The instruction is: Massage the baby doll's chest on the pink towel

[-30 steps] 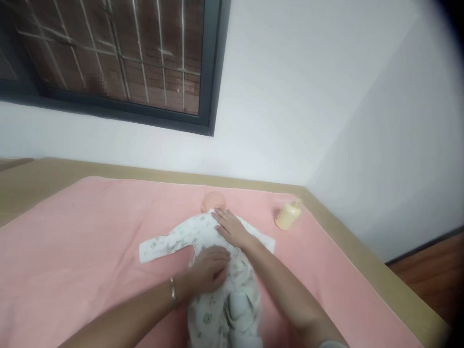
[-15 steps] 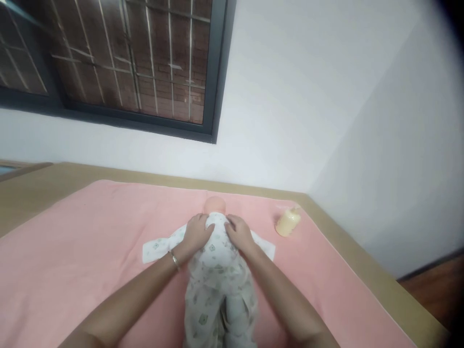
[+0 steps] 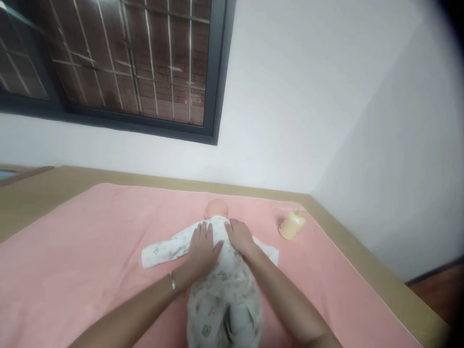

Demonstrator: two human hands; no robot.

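Observation:
A baby doll lies on a pink cloth, its head pointing away from me. It wears a white printed sleepsuit with one sleeve spread out to the left. My left hand lies flat on the doll's chest, fingers stretched out, a bracelet on the wrist. My right hand rests on the doll's right shoulder with its fingers bent over the fabric. Both forearms reach in from the bottom edge.
A pale yellow bottle lies on its side on the cloth to the right of the doll. The cloth covers a tan table set in a corner of white walls. A barred window is at upper left.
My left hand went from the doll's belly up to its shoulder, then slid down a little and flattened on the chest. My right hand stayed near the neck and shoulder.

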